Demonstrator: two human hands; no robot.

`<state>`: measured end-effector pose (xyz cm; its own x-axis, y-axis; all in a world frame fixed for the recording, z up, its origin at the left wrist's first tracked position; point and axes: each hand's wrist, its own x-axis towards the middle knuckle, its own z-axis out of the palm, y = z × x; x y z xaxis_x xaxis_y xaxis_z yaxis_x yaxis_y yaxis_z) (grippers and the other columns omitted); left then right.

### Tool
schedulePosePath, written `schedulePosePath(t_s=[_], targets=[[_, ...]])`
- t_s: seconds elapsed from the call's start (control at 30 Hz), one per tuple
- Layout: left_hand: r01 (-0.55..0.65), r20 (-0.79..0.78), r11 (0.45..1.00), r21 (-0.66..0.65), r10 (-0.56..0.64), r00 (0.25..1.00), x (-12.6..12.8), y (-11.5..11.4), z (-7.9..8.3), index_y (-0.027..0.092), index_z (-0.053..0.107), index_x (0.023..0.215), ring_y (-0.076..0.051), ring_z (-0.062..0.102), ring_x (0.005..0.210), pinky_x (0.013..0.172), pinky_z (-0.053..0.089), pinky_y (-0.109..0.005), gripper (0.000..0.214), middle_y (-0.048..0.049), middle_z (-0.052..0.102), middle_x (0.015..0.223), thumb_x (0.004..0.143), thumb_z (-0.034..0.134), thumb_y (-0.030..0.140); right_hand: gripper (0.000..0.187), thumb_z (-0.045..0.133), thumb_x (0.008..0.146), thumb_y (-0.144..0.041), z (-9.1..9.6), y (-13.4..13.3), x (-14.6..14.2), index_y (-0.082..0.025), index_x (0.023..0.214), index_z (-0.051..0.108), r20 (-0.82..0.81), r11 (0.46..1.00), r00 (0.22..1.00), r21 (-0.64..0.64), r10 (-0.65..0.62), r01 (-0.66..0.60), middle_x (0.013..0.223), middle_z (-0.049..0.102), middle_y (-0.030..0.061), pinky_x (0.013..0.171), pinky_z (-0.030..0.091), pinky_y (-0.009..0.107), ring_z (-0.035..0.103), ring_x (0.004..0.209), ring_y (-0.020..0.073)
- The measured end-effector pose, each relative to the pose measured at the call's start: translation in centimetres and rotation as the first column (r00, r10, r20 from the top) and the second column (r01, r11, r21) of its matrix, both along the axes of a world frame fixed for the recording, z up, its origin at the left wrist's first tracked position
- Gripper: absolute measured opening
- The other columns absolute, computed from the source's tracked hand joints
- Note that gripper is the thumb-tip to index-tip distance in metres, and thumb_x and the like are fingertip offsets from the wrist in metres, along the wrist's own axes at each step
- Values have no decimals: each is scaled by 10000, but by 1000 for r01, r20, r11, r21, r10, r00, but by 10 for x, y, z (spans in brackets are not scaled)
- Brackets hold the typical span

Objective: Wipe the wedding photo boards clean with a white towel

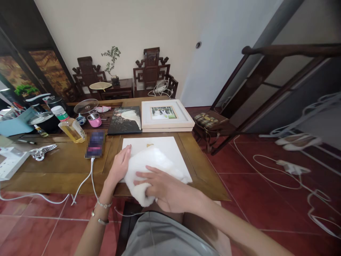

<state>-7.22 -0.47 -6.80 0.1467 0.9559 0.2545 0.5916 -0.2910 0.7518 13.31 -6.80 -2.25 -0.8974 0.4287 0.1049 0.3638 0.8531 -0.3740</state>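
Observation:
A flat white board, perhaps a panel or the back of a frame, lies at the table's near edge. Over much of it is spread a fluffy white cloth, its near end bunched and hanging past the edge. My right hand is on the cloth, some fingers stretched across it and others curled round the bunched fold. Along the board's left edge rests my left hand, fingers straight and close together, beside the cloth. A small tan patch shows on the board just beyond the cloth.
Behind the board are a white picture frame and a dark photo panel. To the left lie a phone with a white cable, a bottle, a pink cup and a power strip. A wooden chair stands right.

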Motion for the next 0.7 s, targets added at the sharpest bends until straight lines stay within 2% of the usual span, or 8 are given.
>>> schedulePosePath(t_s=[0.07, 0.13, 0.23, 0.33, 0.47, 0.57, 0.7], targets=[[29, -38, 1000, -6, -29, 999, 0, -2, -1, 114, 521, 1270, -201, 425, 1290, 1101, 291, -367, 517, -106, 503, 1354, 948, 259, 421, 398, 420, 668, -30, 4, 2, 9, -198, 952, 643, -8, 1000, 1000, -15, -24, 24, 1295, 559, 51, 1122, 186, 392, 397, 1285, 168], [65, -92, 998, -10, -65, 994, -1, -4, -3, 119, 502, 1288, -199, 388, 1315, 1128, 233, -392, 503, -104, 482, 1372, 950, 254, 396, 401, 409, 638, -12, 7, 7, 15, -187, 907, 649, 22, 994, 994, -14, -109, 109, 1283, 564, 84, 1086, 256, 386, 449, 1244, 186], [115, -165, 993, 4, -113, 980, -2, -4, -9, 129, 472, 1312, -200, 352, 1337, 1144, 176, -427, 469, -99, 460, 1390, 947, 281, 353, 347, 415, 633, -22, 10, 21, 19, -169, 846, 647, 87, 960, 956, 19, -281, 280, 1223, 589, 140, 959, 379, 385, 479, 1205, 245], [126, -199, 992, 24, -119, 973, -2, -2, -14, 137, 470, 1312, -210, 348, 1339, 1141, 174, -449, 442, -104, 456, 1394, 937, 324, 319, 343, 407, 663, -40, 9, 45, 14, -163, 887, 636, 115, 916, 909, 55, -401, 397, 1101, 632, 139, 815, 418, 336, 552, 1078, 262], [140, -214, 989, 46, -127, 969, -1, -1, -12, 157, 501, 1286, -224, 360, 1331, 1135, 186, -455, 407, -101, 474, 1381, 922, 358, 270, 327, 394, 705, -82, 7, 82, -11, -167, 912, 632, 104, 861, 855, 47, -508, 506, 914, 682, 94, 693, 389, 288, 608, 864, 242], [155, -212, 985, 77, -136, 968, -1, -2, -7, 191, 560, 1223, -233, 443, 1268, 1124, 218, -456, 366, -85, 531, 1328, 913, 369, 234, 354, 392, 727, -97, 7, 102, -40, -192, 970, 632, 72, 861, 858, 39, -508, 507, 989, 688, 68, 700, 379, 268, 607, 899, 228], [149, -214, 985, 90, -126, 969, -2, -3, -3, 196, 601, 1161, -247, 527, 1171, 1094, 274, -474, 335, -94, 596, 1242, 903, 388, 216, 358, 407, 746, -139, 10, 115, -69, -217, 1012, 633, 48, 851, 849, 34, -526, 525, 1045, 677, 74, 679, 382, 271, 604, 938, 248]])
